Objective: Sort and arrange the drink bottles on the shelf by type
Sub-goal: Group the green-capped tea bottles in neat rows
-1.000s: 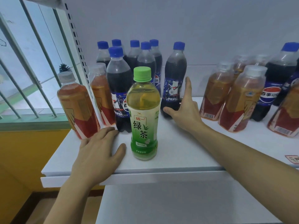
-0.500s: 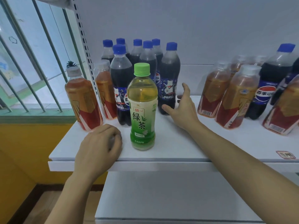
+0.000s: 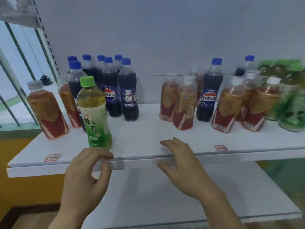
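both hands empty at the shelf front edge: left hand with fingers loosely curled just below the green tea bottle, right hand spread flat, neither grip on anything. green tea bottle upright near the front left, cola bottles clustered behind it. amber tea bottles stand mid-right with two more cola bottles among them; blurred green bottles far right.
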`<control>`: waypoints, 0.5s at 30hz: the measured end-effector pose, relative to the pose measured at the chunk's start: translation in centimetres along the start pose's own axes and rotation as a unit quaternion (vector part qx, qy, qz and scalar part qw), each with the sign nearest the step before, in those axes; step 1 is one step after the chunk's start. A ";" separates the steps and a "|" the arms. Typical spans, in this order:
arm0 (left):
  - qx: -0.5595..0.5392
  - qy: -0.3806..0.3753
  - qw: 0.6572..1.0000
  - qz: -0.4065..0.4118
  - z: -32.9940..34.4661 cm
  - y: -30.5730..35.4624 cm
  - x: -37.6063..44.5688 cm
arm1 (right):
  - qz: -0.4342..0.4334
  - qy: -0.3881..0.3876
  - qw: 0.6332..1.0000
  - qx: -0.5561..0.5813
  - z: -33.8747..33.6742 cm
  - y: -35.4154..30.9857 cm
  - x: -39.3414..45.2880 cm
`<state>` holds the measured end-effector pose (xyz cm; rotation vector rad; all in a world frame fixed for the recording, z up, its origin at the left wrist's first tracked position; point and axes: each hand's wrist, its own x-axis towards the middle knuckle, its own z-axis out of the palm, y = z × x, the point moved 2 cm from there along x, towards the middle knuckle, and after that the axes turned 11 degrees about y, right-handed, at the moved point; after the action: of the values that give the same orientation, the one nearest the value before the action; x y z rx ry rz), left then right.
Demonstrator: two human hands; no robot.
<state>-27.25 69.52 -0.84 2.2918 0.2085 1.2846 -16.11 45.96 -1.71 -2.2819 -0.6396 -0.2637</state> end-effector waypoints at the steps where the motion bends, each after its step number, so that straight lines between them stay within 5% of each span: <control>1: -0.016 -0.024 1.000 0.007 1.3 1.4 -0.3 | 0.004 0.009 1.000 -0.007 -1.2 1.0 -0.8; 8: 0.010 -0.163 0.986 0.012 10.4 7.8 -3.4 | 0.059 0.113 0.992 -0.015 -8.8 8.3 -4.8; 15: 0.100 -0.171 0.980 0.006 12.5 8.6 -3.5 | 0.096 0.133 0.985 -0.056 -11.0 14.2 -5.1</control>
<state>-19.63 56.42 -4.61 2.6446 0.2123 0.8865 -13.08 27.71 -4.42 -2.3397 -0.2708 -0.5114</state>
